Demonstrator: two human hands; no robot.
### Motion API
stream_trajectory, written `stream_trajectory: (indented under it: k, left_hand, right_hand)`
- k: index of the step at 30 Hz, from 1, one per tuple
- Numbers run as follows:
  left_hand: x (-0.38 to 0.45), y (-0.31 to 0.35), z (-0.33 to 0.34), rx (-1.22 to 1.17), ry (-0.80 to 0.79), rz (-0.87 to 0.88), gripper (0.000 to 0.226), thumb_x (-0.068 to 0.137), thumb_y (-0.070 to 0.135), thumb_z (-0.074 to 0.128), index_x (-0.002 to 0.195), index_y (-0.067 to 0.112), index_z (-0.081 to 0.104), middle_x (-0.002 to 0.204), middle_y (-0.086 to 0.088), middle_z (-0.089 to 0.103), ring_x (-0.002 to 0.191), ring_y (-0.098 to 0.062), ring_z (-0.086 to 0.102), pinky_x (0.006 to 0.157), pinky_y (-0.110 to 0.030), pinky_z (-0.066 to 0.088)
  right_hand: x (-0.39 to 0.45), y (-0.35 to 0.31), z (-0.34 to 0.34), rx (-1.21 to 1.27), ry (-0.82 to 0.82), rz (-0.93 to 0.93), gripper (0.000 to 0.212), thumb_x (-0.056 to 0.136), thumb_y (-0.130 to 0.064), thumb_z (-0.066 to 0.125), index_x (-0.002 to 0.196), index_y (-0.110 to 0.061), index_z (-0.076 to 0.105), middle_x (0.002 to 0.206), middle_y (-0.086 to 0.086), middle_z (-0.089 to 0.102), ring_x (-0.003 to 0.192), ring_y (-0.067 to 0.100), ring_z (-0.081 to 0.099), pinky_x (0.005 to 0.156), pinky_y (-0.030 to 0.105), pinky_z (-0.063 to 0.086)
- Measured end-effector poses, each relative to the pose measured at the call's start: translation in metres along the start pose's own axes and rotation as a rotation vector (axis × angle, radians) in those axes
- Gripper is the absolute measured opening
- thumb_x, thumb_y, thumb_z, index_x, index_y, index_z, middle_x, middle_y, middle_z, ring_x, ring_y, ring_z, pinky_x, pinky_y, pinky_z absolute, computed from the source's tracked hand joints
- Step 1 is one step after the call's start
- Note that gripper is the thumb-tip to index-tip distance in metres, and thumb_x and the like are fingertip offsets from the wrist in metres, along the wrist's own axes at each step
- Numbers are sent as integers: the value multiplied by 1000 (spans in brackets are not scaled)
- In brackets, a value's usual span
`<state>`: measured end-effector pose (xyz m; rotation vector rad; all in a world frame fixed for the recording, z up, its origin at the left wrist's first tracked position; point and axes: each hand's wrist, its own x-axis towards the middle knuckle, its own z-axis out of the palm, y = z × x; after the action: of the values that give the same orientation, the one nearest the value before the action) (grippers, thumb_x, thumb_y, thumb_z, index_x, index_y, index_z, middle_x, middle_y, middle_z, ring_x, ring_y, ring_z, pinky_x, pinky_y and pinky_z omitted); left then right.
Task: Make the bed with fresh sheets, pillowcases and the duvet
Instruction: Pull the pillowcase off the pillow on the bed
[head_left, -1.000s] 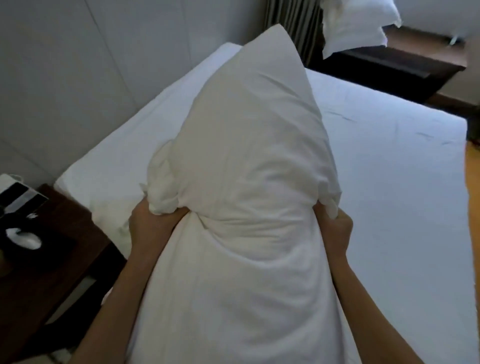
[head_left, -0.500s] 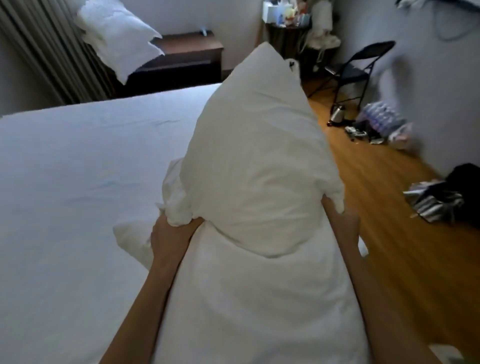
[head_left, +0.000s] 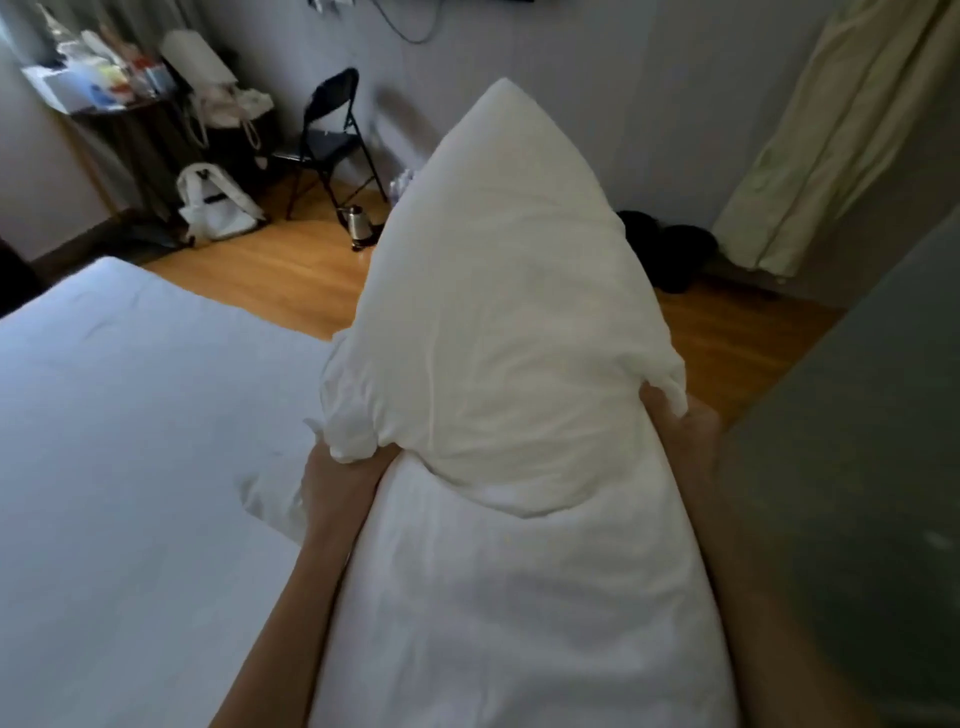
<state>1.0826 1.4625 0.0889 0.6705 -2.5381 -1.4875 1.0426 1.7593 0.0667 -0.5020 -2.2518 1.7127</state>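
A white pillow (head_left: 519, 597) stands on end in front of me, its far half inside a white pillowcase (head_left: 498, 322) whose bunched open edge sits about halfway down. My left hand (head_left: 343, 480) grips the bunched edge on the left side. On the right side my right hand (head_left: 680, 431) grips the same edge. The bed (head_left: 130, 467), covered with a smooth white sheet, fills the lower left. Most of my fingers are hidden in the cloth.
Wooden floor (head_left: 291, 275) lies beyond the bed. A black folding chair (head_left: 332, 140), a white backpack (head_left: 218, 202), a metal kettle (head_left: 358, 226) and a cluttered side table (head_left: 104, 98) stand along the far wall. A pale curtain (head_left: 831, 135) hangs at right, with dark bags (head_left: 670, 249) below.
My view has swung right, from the bed's head end and nightstand to the floor and far wall. Both hands keep the same grip on the pillowcase edge.
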Motion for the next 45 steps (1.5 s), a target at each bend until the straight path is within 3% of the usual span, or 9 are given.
stream_trajectory:
  k: [5,9,13,22,28,34,37,41,45]
  left_hand:
    - [45,48,97,-39,-89,40,76,62,63,55,117,11,59,114,-16,65,111,-38,57,89,-41,42]
    - [90,87,184,-94,-124,17,66,62,66,60,107,18,61,111,-14,66,108,-35,59,84,-35,39]
    - [129,120,257,-29,-108,-116,52,84,40,69,123,8,56,122,-15,60,114,-35,55,84,-33,37]
    - [232,176,357,-6,-126,-227,56,79,43,75,121,12,56,96,5,53,112,-31,58,80,-32,40]
    - [350,183,423,-168,-187,-256,51,53,40,74,99,24,59,88,9,63,93,-22,64,78,-34,50]
    - [520,245,481,-187,-207,-174,37,74,35,81,100,25,56,87,13,58,99,-21,62,78,-30,41]
    - [595,284,476,-139,-171,-149,40,85,48,65,115,23,54,93,10,55,106,-21,58,83,-31,36]
    - [690,301,449,-149,-80,-58,72,52,67,65,107,22,59,91,10,63,96,-21,64,81,-35,48]
    - [767,299,411,0,91,-21,72,65,68,61,111,13,61,101,-6,68,100,-28,61,79,-32,37]
  right_hand:
    - [89,38,-41,-4,54,32,31,96,-29,55,82,-3,63,73,2,61,68,14,55,52,9,42]
    - [187,52,-67,-16,60,85,35,93,-35,58,74,-4,60,70,6,61,65,16,54,59,26,42]
    - [271,56,-89,-78,70,105,35,95,-35,54,68,-14,56,66,1,57,62,14,51,58,24,39]
    - [419,83,-79,-48,89,216,31,88,-45,63,69,-21,60,69,3,63,65,20,57,61,30,46]
    - [547,86,-28,-76,109,169,34,92,-31,62,62,-20,51,59,3,52,55,16,46,57,27,37]
    - [708,44,47,-119,141,123,28,96,-22,56,70,-11,55,68,0,52,67,14,52,65,27,38]
    - [774,0,92,-143,86,4,17,96,-22,54,91,-7,60,75,-8,53,61,-12,54,60,10,41]
    - [848,-47,172,-119,28,-34,11,99,-17,49,92,-10,55,73,-7,49,65,5,49,53,10,38]
    - [911,-68,280,-8,-71,-19,16,97,-16,55,83,-9,57,74,-4,55,55,-10,55,47,7,40]
